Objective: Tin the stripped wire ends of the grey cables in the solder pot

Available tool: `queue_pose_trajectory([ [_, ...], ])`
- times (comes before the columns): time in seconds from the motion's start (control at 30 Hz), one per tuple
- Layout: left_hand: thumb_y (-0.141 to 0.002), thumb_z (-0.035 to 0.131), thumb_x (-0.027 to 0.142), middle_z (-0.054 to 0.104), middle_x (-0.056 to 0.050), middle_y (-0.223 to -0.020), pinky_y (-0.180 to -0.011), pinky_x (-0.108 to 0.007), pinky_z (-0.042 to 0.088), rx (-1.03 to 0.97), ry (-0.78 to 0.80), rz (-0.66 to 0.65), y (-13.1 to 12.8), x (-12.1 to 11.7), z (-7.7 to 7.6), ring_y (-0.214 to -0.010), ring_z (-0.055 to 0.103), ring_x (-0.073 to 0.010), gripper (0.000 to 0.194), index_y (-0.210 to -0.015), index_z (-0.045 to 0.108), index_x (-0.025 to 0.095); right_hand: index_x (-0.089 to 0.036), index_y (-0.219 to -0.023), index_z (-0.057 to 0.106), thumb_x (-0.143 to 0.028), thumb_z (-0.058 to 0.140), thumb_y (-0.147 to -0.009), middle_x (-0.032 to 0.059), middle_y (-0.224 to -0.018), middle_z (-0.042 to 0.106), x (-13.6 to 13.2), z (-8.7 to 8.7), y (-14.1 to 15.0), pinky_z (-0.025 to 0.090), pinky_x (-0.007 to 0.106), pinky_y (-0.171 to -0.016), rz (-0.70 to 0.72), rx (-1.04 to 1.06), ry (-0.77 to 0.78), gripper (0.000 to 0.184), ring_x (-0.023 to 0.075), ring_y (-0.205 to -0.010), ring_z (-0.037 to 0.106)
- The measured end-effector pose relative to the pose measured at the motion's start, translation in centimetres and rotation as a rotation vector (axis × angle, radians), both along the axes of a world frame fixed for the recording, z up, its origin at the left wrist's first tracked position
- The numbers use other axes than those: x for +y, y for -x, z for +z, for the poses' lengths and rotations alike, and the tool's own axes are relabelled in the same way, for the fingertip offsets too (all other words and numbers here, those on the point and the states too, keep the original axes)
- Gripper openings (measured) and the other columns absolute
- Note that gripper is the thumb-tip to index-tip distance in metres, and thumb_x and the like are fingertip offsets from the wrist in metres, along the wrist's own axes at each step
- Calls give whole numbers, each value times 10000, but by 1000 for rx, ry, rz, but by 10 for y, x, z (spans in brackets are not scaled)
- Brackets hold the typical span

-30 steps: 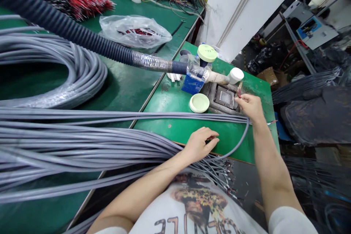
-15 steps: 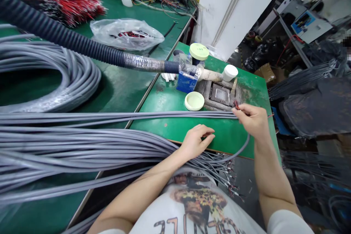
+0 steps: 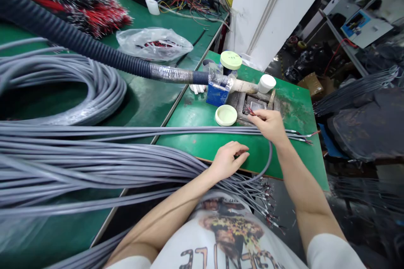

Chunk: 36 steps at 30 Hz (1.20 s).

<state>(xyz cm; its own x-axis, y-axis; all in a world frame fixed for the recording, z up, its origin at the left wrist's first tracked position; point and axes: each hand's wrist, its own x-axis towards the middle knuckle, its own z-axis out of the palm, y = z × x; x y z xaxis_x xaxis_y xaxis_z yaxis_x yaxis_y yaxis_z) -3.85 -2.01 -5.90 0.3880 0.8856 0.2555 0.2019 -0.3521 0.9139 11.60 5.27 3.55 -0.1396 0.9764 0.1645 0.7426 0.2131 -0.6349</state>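
My right hand (image 3: pixel 268 125) pinches the end of a grey cable (image 3: pixel 269 160). The cable's thin dark and red wires (image 3: pixel 250 111) point left from my fingertips, at the near edge of a square solder pot (image 3: pixel 256 104) with a shiny silvery surface. Below the hand the cable bends down toward the table edge. My left hand (image 3: pixel 229 159) hovers or rests by that edge with thumb and fingers apart, holding nothing. Behind it runs a row of grey cables (image 3: pixel 202 130), whose stripped ends stick out right of my right wrist. A bundle of grey cables (image 3: pixel 151 166) passes near my left forearm.
A ribbed hose (image 3: pixel 126 64) crosses above the table, ending by the pot. Around it are a blue box (image 3: pixel 217 94), a pale shallow dish (image 3: pixel 226 115), a jar with a yellow-green lid (image 3: pixel 231 60) and a white cup (image 3: pixel 267 83). Coiled cable (image 3: pixel 107 92) lies left.
My right hand has moved left and slightly away from me, bringing the wire ends to the pot's edge. The row's stripped ends are now uncovered. My left hand has stayed nearly still.
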Motion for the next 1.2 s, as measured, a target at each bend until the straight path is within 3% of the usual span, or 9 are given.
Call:
queue_pose_trajectory([
  [0.1, -869, 554, 269, 669, -44, -808, -734, -286, 476, 12, 1, -2, 0, 1, 1, -779, 588, -162, 172, -952, 670, 173, -152, -688, 699, -349, 555, -795, -31, -509, 472, 28, -13, 18, 247, 226, -481, 135, -60, 33, 266, 90, -496, 397],
  [0.23, -873, 547, 268, 667, -44, -795, -714, -280, 468, 10, -14, -10, 1, 2, 2, -764, 582, -160, 173, -941, 667, 164, -158, -665, 707, -315, 558, -777, -27, -507, 505, 52, -27, 34, 235, 230, -494, 183, -208, 27, 244, 93, -504, 416],
  [0.47, -867, 556, 259, 676, -36, -800, -726, -282, 467, -13, -18, -31, 3, 4, 2, -764, 584, -158, 152, -931, 669, 181, -185, -705, 725, -304, 546, -771, 0, -576, 602, 63, -38, 38, 250, 240, -527, 179, -375, 41, 225, 117, -541, 458],
  [0.6, -867, 555, 258, 673, -38, -802, -728, -282, 464, -13, -19, -30, 4, 4, 3, -769, 580, -159, 153, -934, 667, 177, -186, -731, 733, -307, 539, -776, 3, -583, 613, 62, -33, 36, 257, 242, -525, 182, -377, 38, 232, 120, -539, 467],
  [0.73, -869, 553, 255, 678, -41, -810, -732, -289, 466, -34, -19, -38, 5, 4, 4, -767, 581, -160, 153, -934, 668, 180, -169, -729, 733, -350, 534, -786, 6, -554, 592, 60, -16, 17, 255, 244, -513, 119, -362, -17, 275, 124, -539, 477],
  [0.87, -873, 549, 261, 685, -46, -836, -739, -291, 466, -59, -8, -45, 6, 4, 3, -779, 587, -162, 158, -942, 667, 182, -164, -724, 736, -378, 527, -783, 9, -541, 587, 63, -9, -20, 261, 249, -511, -30, -435, -64, 305, 132, -536, 489],
  [1.03, -873, 549, 254, 687, -46, -835, -738, -294, 467, -70, 1, -46, 6, 4, 4, -773, 582, -162, 155, -939, 667, 178, -191, -810, 760, -372, 524, -774, 34, -640, 669, 71, -24, -59, 298, 259, -539, -204, -591, -43, 299, 160, -584, 553],
  [1.2, -873, 541, 248, 688, -50, -831, -730, -294, 475, -62, 8, -48, 6, 5, 5, -761, 585, -161, 158, -935, 671, 182, -213, -882, 765, -361, 514, -774, 78, -779, 725, 78, -37, -71, 336, 278, -582, -249, -717, 37, 311, 211, -704, 619],
])
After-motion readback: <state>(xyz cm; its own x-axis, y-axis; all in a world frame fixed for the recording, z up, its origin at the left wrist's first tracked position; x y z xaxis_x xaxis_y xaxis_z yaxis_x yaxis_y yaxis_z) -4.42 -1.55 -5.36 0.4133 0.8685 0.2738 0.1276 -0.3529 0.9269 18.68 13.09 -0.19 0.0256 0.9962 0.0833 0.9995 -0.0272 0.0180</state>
